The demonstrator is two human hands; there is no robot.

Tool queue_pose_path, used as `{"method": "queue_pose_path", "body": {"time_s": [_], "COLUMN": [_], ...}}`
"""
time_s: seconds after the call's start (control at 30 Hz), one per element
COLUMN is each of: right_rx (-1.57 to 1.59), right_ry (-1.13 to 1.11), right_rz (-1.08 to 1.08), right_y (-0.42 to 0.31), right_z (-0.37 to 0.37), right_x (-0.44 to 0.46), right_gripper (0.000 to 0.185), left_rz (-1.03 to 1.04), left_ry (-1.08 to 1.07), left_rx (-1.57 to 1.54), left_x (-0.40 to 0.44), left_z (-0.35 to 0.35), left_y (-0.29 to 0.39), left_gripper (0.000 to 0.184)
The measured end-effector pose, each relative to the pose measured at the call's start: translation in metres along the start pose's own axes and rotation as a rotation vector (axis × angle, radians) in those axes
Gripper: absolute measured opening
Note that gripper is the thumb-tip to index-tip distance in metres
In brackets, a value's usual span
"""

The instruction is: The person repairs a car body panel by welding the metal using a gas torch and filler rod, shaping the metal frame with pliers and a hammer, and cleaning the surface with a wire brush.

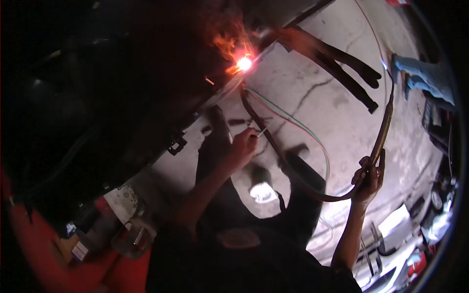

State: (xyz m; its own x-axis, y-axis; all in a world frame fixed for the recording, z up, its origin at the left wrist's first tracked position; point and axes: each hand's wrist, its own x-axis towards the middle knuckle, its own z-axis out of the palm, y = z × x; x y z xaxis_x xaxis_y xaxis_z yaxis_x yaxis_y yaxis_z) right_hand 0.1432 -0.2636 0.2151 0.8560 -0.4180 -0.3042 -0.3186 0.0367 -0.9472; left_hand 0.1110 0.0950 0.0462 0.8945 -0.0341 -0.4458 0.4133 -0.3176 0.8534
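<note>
My left hand is closed around a thin pale rod, which sticks out past the fingers. On the right, my right hand grips a long brass-coloured torch-like tool with its narrow tip upward. A dark hose runs from that tool in a loop between my legs and up toward the dark metal edge. A bright glow with orange flame or smoke shows at that edge, above my left hand and apart from both hands. Dark, blurred objects lie beside my left hand.
A large dark structure fills the upper left. Two long dark bars extend over the concrete floor. Thin green and red hoses cross it. Another person's blue-clad legs are at right. Red surfaces and clutter lie lower left.
</note>
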Motion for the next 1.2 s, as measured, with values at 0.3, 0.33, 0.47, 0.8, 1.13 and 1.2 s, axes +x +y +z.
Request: {"method": "queue_pose_path", "body": {"time_s": [0.3,0.33,0.47,0.8,1.13,1.2], "right_rx": [0.176,0.176,0.174,0.217,0.164,0.157], "right_ry": [-0.085,-0.134,-0.344,-0.412,-0.252,-0.245], "right_rz": [0.039,0.069,0.091,0.130,-0.295,-0.359], "right_y": [0.190,0.208,0.277,0.287,0.228,0.230], "right_z": [0.009,0.006,0.012,0.029,-0.036,-0.042], "right_x": [0.072,0.080,0.115,0.100,-0.023,-0.059], "right_gripper": [0.063,0.066,0.075,0.080,0.074,0.073], "left_rz": [0.231,0.262,-0.145,0.208,0.423,0.379], "left_ry": [-0.160,-0.268,-0.395,-0.348,-0.113,-0.120], "left_rx": [0.280,0.257,0.002,0.069,-0.010,-0.185], "left_x": [0.130,0.143,0.175,0.156,0.024,-0.008], "left_z": [0.078,0.074,0.083,0.087,0.076,0.089], "left_y": [-0.076,-0.080,-0.091,-0.116,-0.056,-0.056], "left_gripper": [0.015,0.016,0.024,0.036,0.024,0.020]}}
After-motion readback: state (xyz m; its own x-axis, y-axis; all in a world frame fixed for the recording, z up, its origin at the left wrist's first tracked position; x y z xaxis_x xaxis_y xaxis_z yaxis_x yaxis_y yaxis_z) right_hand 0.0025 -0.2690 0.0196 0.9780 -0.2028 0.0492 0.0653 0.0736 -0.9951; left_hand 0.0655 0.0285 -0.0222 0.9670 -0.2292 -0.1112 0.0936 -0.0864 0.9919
